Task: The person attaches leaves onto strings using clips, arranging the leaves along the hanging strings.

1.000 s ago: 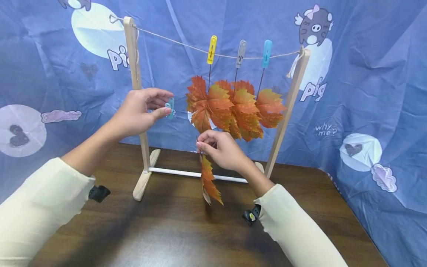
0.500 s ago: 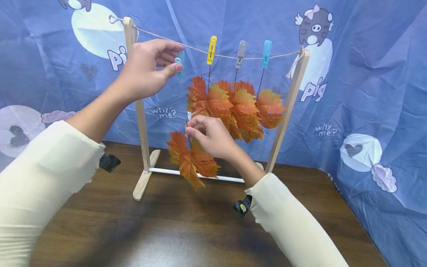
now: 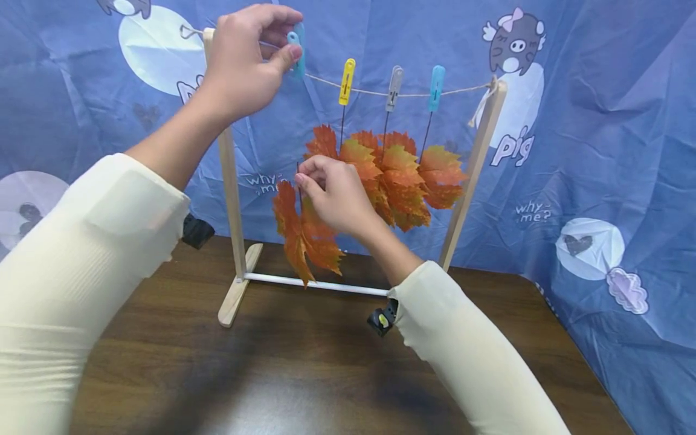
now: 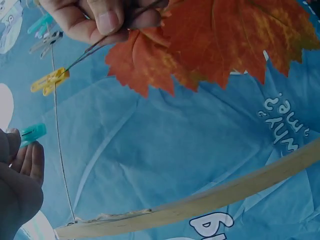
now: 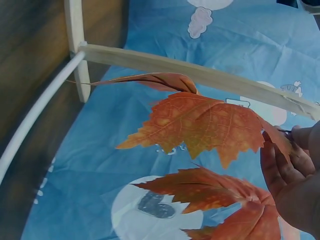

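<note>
My left hand [image 3: 247, 60] pinches a light-blue clothespin [image 3: 296, 51] between thumb and fingers, up at the level of the string [image 3: 326, 83]. In the left wrist view the same clothespin [image 4: 33, 134] shows beside the string. Lower down, my right hand [image 3: 339, 193] pinches the dark stem of an orange artificial leaf [image 3: 302, 232], which hangs under the fingers. The right wrist view shows this leaf [image 5: 195, 122] spread out below the fingertips. Yellow [image 3: 347, 81], grey [image 3: 394, 89] and blue clothespins [image 3: 437, 89] on the string hold similar leaves [image 3: 402, 175] by their stems.
A wooden frame with a left post [image 3: 231, 199], right post [image 3: 475, 169] and white bottom rod [image 3: 321, 284] stands on the brown table [image 3: 304, 368]. Behind it hangs a blue printed cloth [image 3: 614, 151].
My left hand has risen with the clothespin from below the string up to it. My right hand has lifted the leaf up and slightly left, and the leaf has turned.
</note>
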The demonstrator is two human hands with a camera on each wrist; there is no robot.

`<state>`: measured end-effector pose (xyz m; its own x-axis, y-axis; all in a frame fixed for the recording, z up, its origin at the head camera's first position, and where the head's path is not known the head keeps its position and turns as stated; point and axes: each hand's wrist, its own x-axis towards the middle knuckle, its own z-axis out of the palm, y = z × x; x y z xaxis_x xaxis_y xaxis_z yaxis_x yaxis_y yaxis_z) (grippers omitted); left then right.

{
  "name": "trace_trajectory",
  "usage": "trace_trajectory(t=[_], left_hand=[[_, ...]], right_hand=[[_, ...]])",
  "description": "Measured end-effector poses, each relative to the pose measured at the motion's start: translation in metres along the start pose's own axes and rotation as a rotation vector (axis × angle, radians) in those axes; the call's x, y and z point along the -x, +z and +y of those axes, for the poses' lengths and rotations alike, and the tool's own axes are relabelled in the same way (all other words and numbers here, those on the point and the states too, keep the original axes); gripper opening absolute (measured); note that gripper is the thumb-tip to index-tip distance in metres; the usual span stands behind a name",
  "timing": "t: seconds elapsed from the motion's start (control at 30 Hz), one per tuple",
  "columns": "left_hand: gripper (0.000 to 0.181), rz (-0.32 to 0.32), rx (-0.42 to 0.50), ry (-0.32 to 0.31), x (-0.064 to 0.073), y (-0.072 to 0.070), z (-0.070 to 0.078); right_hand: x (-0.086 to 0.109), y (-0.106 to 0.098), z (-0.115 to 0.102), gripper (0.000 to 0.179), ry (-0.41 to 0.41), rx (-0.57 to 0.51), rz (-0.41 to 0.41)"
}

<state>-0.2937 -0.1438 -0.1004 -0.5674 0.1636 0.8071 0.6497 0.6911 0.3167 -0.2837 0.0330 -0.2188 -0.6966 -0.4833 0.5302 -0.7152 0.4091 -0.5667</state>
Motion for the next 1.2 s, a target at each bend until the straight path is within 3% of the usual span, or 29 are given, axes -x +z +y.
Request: trace_trajectory(t=[0.17, 0.37, 0.7, 0.87, 1.2], left_hand=[[0.036, -0.001, -0.05, -0.026, -0.013, 0.0, -0.002], [0.036, -0.056, -0.054, -0.094, -0.023, -0.002, -0.006], [0.037, -0.152, -0.081, -0.159, -0.025, 0.0, -0.013], [0.037, -0.16, -0.098, -0.151, -0.025, 0.002, -0.015], [0.037, -0.185, -0.098, -0.171, -0.022, 0.002, -0.018]], right_hand=[[-0.011, -0.002, -0.007, 0.015, -0.012, 0.033, 0.048], [-0.023, -0.004, -0.011, 0.016, 0.032, 0.051, 0.083], [-0.037, -0.002, -0.008, 0.016, 0.06, 0.073, 0.133], [-0.039, -0.002, -0.007, 0.017, 0.054, 0.06, 0.136], [-0.045, -0.002, -0.004, 0.018, 0.117, 0.056, 0.149]])
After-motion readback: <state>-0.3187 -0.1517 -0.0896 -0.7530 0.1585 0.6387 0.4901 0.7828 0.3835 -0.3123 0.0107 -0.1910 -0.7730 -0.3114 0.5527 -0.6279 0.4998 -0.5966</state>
